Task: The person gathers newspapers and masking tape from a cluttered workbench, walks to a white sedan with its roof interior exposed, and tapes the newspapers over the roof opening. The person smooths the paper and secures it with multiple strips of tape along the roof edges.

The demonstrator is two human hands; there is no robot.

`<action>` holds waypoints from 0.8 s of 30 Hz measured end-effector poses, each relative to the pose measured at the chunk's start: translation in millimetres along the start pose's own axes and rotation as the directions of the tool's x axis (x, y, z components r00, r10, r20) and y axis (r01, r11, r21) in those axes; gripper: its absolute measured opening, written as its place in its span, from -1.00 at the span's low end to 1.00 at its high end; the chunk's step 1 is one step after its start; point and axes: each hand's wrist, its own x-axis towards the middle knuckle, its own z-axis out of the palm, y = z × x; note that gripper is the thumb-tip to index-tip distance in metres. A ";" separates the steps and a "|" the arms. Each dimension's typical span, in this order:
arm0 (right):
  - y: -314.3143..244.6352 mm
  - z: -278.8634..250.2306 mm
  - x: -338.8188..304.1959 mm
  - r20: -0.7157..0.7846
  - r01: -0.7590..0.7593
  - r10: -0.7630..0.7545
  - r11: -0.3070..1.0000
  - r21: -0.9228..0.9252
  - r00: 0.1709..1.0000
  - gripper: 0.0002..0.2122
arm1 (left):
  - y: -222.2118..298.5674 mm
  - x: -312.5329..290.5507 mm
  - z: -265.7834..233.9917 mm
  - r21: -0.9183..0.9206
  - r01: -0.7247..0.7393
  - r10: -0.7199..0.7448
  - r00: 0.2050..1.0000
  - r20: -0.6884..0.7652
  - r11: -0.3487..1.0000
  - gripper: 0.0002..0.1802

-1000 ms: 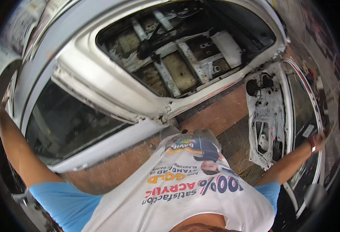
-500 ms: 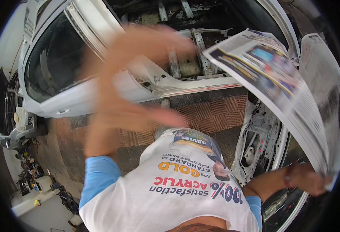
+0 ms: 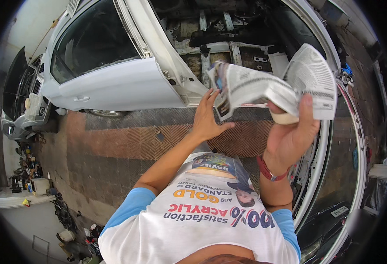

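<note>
A printed newspaper sheet [image 3: 255, 83] hangs bent in front of the car's door opening, its right part curled upward. My right hand [image 3: 290, 138] grips it from below, thumb up. A cream roll of masking tape [image 3: 284, 118] is in the same hand, against the paper's lower edge; the fingers behind are partly hidden. My left hand [image 3: 206, 119] is open, fingers spread, beside the paper's left end; I cannot tell whether the fingertips touch it. A red wristband [image 3: 272, 171] circles my right wrist.
Ahead stands a white car with a closed door [image 3: 114, 86] and a stripped interior floor [image 3: 220, 48]. A detached or opened door frame [image 3: 321, 163] lies close on my right. Another vehicle's front [image 3: 24, 110] is far left, with bottles and tools [image 3: 26, 171] below it. Patterned matting [image 3: 149, 141] covers the floor.
My right hand has brought the newspaper from the far right to in front of me. My left hand, raised and blurred before, is now lower and beside the paper's left end.
</note>
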 end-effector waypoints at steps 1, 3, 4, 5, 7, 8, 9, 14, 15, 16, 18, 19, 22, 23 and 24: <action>0.0 1.1 0.4 -0.027 -0.027 0.028 0.999 0.033 0.999 -0.78 | 7.2 -12.2 -1.1 0.041 0.076 -0.074 0.995 -0.060 0.996 0.51; 5.5 -0.9 5.4 -0.086 -0.068 0.077 0.993 0.098 0.993 -0.79 | -2.8 -30.0 11.1 0.149 0.056 -0.047 0.997 -0.064 0.987 0.72; 8.0 -0.2 5.7 -0.133 -0.110 0.125 0.987 0.120 0.983 -0.78 | -0.2 -37.1 12.6 0.183 0.057 -0.042 0.995 -0.089 0.981 0.71; 6.4 3.5 4.6 -0.129 -0.123 0.142 0.982 0.146 0.981 -0.78 | 1.6 -41.4 14.0 0.218 0.058 -0.034 0.993 -0.113 0.974 0.71; 3.8 8.9 0.3 -0.127 -0.149 0.173 0.972 0.182 0.977 -0.78 | 6.2 -39.8 18.2 0.240 0.125 -0.069 0.971 -0.230 0.963 0.70; 1.1 9.5 -1.0 -0.147 -0.175 0.202 0.968 0.178 0.968 -0.76 | 1.4 -35.1 22.0 0.230 0.146 -0.067 0.945 -0.321 0.962 0.71; -0.7 7.9 -1.7 -0.109 -0.187 0.208 0.966 0.176 0.972 -0.73 | -2.1 -31.4 25.1 0.215 0.172 -0.071 0.910 -0.407 0.961 0.71; -16.5 -0.7 3.7 -0.042 -0.197 0.204 0.972 0.130 0.978 -0.62 | -23.2 -4.5 -13.3 0.018 0.144 -0.117 0.863 -0.492 0.989 -0.38; -20.0 -5.0 9.2 -0.063 -0.189 0.198 0.974 0.127 0.978 -0.62 | -35.9 -5.2 -23.1 0.029 0.115 -0.084 0.856 -0.510 0.993 -0.51; -24.4 -11.6 17.4 -0.085 -0.181 0.192 0.976 0.123 0.978 -0.62 | -45.6 -7.8 -35.4 0.039 0.086 -0.053 0.849 -0.526 0.996 -0.59; -30.7 -30.5 38.7 -0.159 -0.161 0.173 0.984 0.082 0.972 -0.57 | -60.1 -11.2 -64.9 0.123 0.096 -0.020 0.861 -0.508 0.988 -0.71; -30.5 -50.2 52.3 -0.137 -0.149 0.154 0.988 0.040 0.979 -0.56 | -66.3 -12.6 -84.3 0.107 0.103 -0.043 0.888 -0.459 0.989 -0.71; -20.2 -97.3 92.6 -0.215 -0.212 0.200 0.977 -0.035 0.956 -0.58 | -81.0 -5.3 -161.2 0.148 0.088 -0.039 0.953 -0.302 0.985 -0.76; -13.2 -113.3 105.5 -0.237 -0.231 0.214 0.972 -0.046 0.947 -0.59 | -73.5 2.8 -189.5 0.098 0.155 -0.122 0.951 -0.284 0.983 -0.79; -5.6 -130.1 118.0 -0.279 -0.264 0.238 0.963 -0.059 0.930 -0.61 | -58.2 11.9 -216.2 0.052 0.227 -0.205 0.942 -0.266 0.973 -0.82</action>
